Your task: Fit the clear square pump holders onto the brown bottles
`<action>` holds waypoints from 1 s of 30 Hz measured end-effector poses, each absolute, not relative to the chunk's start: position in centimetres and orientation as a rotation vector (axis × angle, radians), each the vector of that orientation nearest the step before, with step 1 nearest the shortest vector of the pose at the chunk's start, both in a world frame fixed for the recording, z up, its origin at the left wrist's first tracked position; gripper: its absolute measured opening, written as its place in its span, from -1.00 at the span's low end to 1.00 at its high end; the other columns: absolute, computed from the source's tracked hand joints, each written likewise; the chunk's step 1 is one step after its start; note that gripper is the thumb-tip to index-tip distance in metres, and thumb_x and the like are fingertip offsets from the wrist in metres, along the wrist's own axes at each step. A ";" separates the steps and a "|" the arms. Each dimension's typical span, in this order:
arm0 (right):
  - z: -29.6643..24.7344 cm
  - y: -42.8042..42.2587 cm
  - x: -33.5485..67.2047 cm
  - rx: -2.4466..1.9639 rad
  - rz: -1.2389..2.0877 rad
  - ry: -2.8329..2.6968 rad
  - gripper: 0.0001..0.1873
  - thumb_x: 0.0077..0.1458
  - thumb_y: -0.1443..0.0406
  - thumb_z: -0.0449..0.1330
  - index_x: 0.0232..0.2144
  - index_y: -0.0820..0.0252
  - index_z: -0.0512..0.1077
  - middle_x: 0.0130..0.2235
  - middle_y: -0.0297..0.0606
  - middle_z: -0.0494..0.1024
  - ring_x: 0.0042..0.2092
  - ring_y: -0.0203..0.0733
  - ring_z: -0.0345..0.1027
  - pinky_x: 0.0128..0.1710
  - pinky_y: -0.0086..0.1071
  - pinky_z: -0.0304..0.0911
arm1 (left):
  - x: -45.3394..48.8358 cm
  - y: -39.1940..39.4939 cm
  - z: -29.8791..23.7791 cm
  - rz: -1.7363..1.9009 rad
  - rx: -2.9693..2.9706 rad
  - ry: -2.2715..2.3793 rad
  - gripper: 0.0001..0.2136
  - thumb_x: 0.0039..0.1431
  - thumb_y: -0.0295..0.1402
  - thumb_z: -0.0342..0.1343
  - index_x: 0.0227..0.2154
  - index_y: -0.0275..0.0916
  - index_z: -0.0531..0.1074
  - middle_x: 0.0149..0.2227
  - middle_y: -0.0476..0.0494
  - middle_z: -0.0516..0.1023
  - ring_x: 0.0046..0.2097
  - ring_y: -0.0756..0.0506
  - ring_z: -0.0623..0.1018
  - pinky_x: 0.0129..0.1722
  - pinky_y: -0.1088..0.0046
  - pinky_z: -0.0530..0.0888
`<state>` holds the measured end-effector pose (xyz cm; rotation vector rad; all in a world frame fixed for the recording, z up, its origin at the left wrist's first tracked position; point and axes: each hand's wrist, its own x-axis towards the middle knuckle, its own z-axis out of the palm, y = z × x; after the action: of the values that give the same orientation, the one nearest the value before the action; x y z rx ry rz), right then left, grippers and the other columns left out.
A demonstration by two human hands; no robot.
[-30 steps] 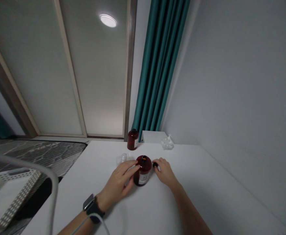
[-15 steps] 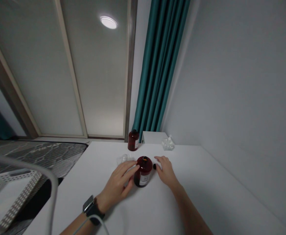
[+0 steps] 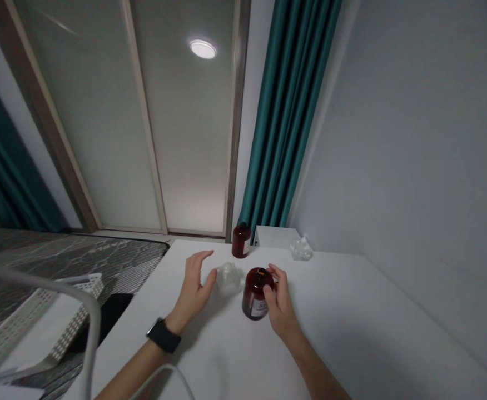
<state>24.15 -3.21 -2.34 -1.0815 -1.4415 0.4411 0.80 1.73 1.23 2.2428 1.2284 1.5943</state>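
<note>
R hand (image 3: 283,311): thumb + fingers curled round R side of a dark red btl (image 3: 254,291), white label, upright abt mid-table, nearer far edge than near. L hand (image 3: 193,294): thumb + fingers spread, thumb tip right by clear plastic (image 3: 229,279), can't tell if touching; dark watch (image 3: 164,335) on wrist. White table (image 3: 243,355) is smooth, softly shadowed; 2nd red btl (image 3: 239,243) stands at L part of far edge, white box (image 3: 274,236) just R of it, then crumpled clear bag (image 3: 302,249) twd far R corner. R edge meets pale wall (image 3: 427,139). Past far edge: teal curtain (image 3: 293,111), frosted door panels (image 3: 185,139) w/ oval light (image 3: 203,49). Off L edge: white perforated basket (image 3: 72,325), grey patterned floor (image 3: 102,255).
</note>
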 end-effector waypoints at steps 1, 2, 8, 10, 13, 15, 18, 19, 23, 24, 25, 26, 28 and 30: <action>-2.5 -3.2 23.9 -1.087 0.435 -1.462 -0.50 0.25 0.17 0.10 0.20 0.10 0.15 0.14 -0.06 0.29 0.18 0.01 0.22 0.18 -0.05 0.23 | 0.6 2.1 1.0 1.526 2.201 1.249 -0.69 0.33 -0.30 -0.01 0.10 -0.19 0.26 0.04 -0.25 0.40 0.08 -0.23 0.41 0.09 0.03 0.41; -2.7 -3.1 23.8 -1.094 0.426 -1.476 -0.45 0.21 0.18 0.14 0.20 0.11 0.14 0.14 -0.05 0.28 0.19 0.03 0.21 0.20 -0.03 0.21 | 0.5 2.5 0.8 1.464 2.173 1.269 -0.65 0.31 -0.27 0.02 0.12 -0.19 0.25 0.06 -0.26 0.39 0.08 -0.24 0.42 0.09 0.02 0.41; -2.6 -2.9 23.2 -1.153 0.401 -1.465 -0.36 0.00 0.28 0.29 0.13 0.09 0.21 0.11 -0.08 0.31 0.15 0.07 0.24 0.19 0.03 0.21 | 0.4 3.7 -0.3 1.164 2.147 1.232 -0.29 0.09 -0.19 0.25 0.26 -0.23 0.11 0.08 -0.32 0.38 0.12 -0.29 0.43 0.12 -0.04 0.40; -2.5 -2.8 23.2 -1.142 0.424 -1.458 -0.37 -0.01 0.29 0.30 0.12 0.08 0.23 0.10 -0.09 0.34 0.13 0.06 0.27 0.18 0.02 0.23 | 0.3 3.7 -0.9 1.107 2.152 1.233 -0.21 0.01 -0.22 0.32 0.27 -0.24 0.10 0.07 -0.32 0.40 0.10 -0.30 0.44 0.13 -0.05 0.39; -2.5 -2.4 23.3 -1.129 0.457 -1.448 -0.35 -0.03 0.30 0.33 0.11 0.08 0.24 0.10 -0.10 0.36 0.11 0.03 0.31 0.16 0.01 0.26 | 0.1 3.9 -1.9 1.101 2.144 1.244 -0.27 -0.01 -0.25 0.34 0.22 -0.24 0.19 0.03 -0.27 0.43 0.05 -0.27 0.48 0.09 0.01 0.42; -2.4 -1.9 23.3 -1.135 0.473 -1.439 -0.34 -0.06 0.30 0.35 0.09 0.09 0.24 0.08 -0.11 0.38 0.09 0.02 0.33 0.15 0.00 0.27 | -0.1 4.0 -2.5 1.130 2.150 1.238 -0.40 0.04 -0.27 0.30 0.13 -0.25 0.27 -0.02 -0.24 0.46 0.01 -0.25 0.50 0.07 0.04 0.44; -2.1 -0.7 23.2 -1.175 0.470 -1.440 -0.33 -0.08 0.29 0.37 0.07 0.11 0.23 0.07 -0.12 0.39 0.08 0.01 0.34 0.14 -0.02 0.28 | -0.4 4.3 -2.7 1.149 2.173 1.195 -0.53 0.07 -0.29 0.28 0.04 -0.25 0.33 -0.07 -0.21 0.47 -0.04 -0.22 0.50 0.05 0.06 0.44; -2.1 -0.2 23.1 -1.189 0.457 -1.443 -0.33 -0.09 0.29 0.37 0.06 0.12 0.23 0.06 -0.11 0.39 0.08 0.00 0.34 0.13 -0.03 0.28 | -0.5 4.3 -2.7 1.144 2.176 1.180 -0.53 0.07 -0.29 0.28 0.03 -0.25 0.33 -0.07 -0.21 0.47 -0.04 -0.22 0.50 0.05 0.07 0.44; -2.2 2.3 22.9 -1.199 0.381 -1.448 -0.34 -0.08 0.27 0.36 0.06 0.13 0.22 0.05 -0.10 0.38 0.07 0.01 0.34 0.10 -0.04 0.31 | -0.9 4.2 -2.6 1.122 2.162 1.154 -0.48 0.10 -0.29 0.27 0.10 -0.26 0.28 -0.05 -0.22 0.44 -0.02 -0.22 0.49 0.07 0.09 0.44; -2.3 3.1 22.8 -1.196 0.364 -1.451 -0.34 -0.08 0.26 0.36 0.07 0.14 0.22 0.04 -0.10 0.39 0.06 0.01 0.35 0.09 -0.04 0.32 | -1.0 4.2 -2.7 1.116 2.167 1.145 -0.49 0.11 -0.29 0.26 0.11 -0.26 0.28 -0.05 -0.21 0.44 -0.02 -0.21 0.49 0.06 0.09 0.44; -2.4 3.8 22.8 -1.195 0.343 -1.450 -0.34 -0.08 0.26 0.36 0.07 0.14 0.23 0.04 -0.10 0.40 0.06 0.01 0.35 0.09 -0.05 0.32 | -1.0 4.2 -2.7 1.111 2.173 1.135 -0.50 0.12 -0.29 0.25 0.10 -0.25 0.28 -0.05 -0.21 0.44 -0.02 -0.21 0.49 0.06 0.10 0.45; -2.5 4.5 22.7 -1.197 0.317 -1.442 -0.34 -0.09 0.25 0.37 0.06 0.14 0.23 0.04 -0.10 0.40 0.06 0.01 0.35 0.09 -0.04 0.32 | -1.1 4.1 -2.8 1.109 2.180 1.124 -0.51 0.12 -0.29 0.25 0.10 -0.25 0.30 -0.06 -0.21 0.44 -0.02 -0.21 0.48 0.05 0.11 0.45; -2.6 5.7 22.6 -1.203 0.293 -1.426 -0.34 -0.08 0.25 0.36 0.06 0.15 0.23 0.04 -0.09 0.38 0.06 0.01 0.34 0.11 -0.04 0.29 | -1.1 4.1 -3.0 1.111 2.187 1.110 -0.53 0.12 -0.29 0.26 0.08 -0.25 0.32 -0.06 -0.21 0.44 -0.02 -0.21 0.48 0.04 0.12 0.46; -2.7 6.6 22.4 -1.209 0.281 -1.411 -0.34 -0.07 0.25 0.35 0.07 0.15 0.21 0.05 -0.09 0.35 0.06 0.01 0.32 0.12 -0.03 0.28 | -1.0 4.1 -3.1 1.117 2.182 1.108 -0.52 0.12 -0.29 0.26 0.08 -0.25 0.32 -0.05 -0.21 0.44 -0.03 -0.20 0.48 0.03 0.13 0.47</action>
<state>22.36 6.59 -2.65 -1.2085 -1.4114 0.2806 -1.01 4.14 -3.09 2.1816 1.1082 1.1173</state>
